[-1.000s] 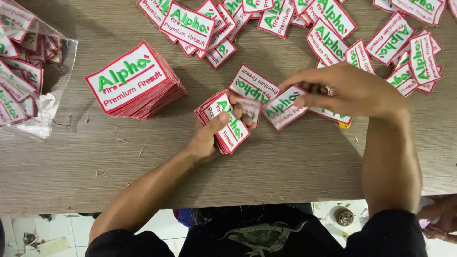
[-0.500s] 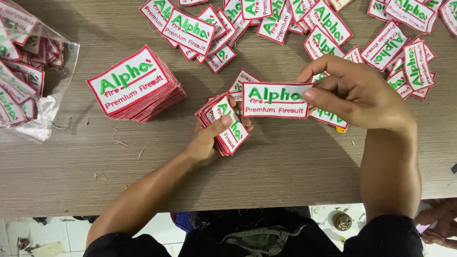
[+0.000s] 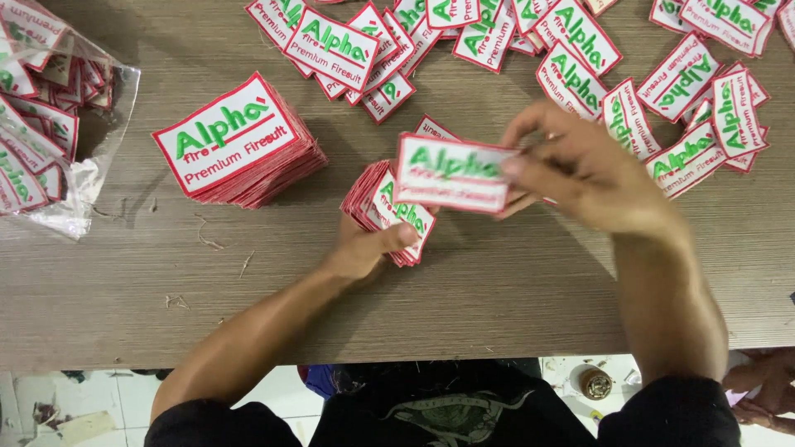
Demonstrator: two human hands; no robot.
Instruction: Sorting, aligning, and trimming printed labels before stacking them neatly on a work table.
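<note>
Bag: clear plastic bag (image 3: 58,124) of patches, far left of the tall stack.
Tall stack: squared pile of white, red-edged patches (image 3: 236,141) on the counter (image 3: 497,290).
Left hand: left hand (image 3: 364,248), right of the tall stack, grip clenched on a small fanned stack (image 3: 389,211), thumb on top.
Single patch: single patch (image 3: 454,172) just above the small stack, blurred.
Right hand: right hand (image 3: 588,178) pinching the single patch's right end.
Loose patches: scattered heap (image 3: 580,50) beyond.
Tip: best landed flat, edges lined up, thumb lifted first.
</note>
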